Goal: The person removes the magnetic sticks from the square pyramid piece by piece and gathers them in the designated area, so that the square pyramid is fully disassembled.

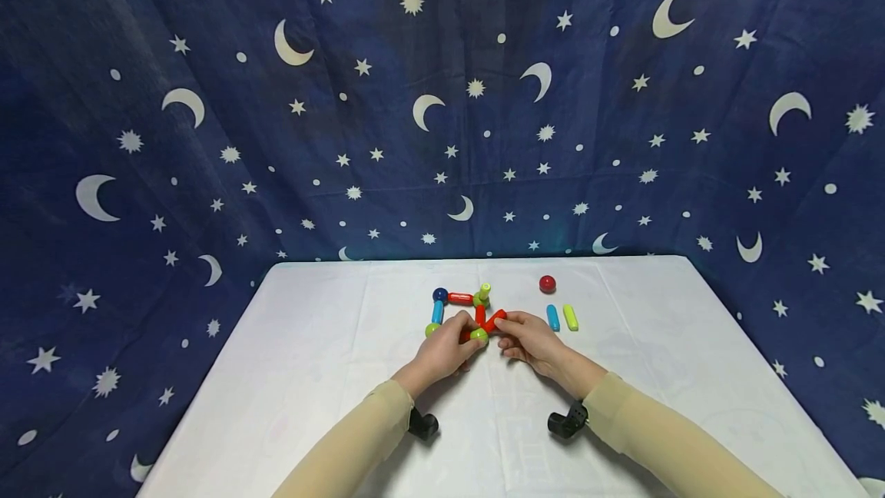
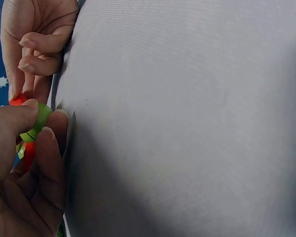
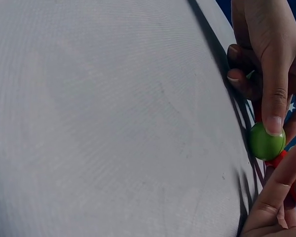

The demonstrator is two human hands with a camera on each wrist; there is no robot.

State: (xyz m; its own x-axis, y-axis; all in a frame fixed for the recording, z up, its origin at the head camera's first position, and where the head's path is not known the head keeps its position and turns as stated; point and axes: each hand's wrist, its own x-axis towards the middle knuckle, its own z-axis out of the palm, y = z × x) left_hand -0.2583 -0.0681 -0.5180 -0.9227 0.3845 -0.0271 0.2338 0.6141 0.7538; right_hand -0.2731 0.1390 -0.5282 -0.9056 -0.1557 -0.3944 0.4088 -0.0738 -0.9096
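My left hand pinches a green ball at the near right corner of a frame of rods and balls. In the right wrist view its thumb presses on that green ball. My right hand pinches a red rod, whose lower end meets the green ball. Behind it the frame has a dark blue ball, a red rod along the back, a blue rod on the left and another green ball. A yellow-green rod stands up from the back right ball. My left fingers hide the near side.
To the right of the frame lie a loose blue rod and a yellow-green rod. A dark red ball sits farther back. A white cloth covers the table; a blue curtain with moons and stars hangs behind it.
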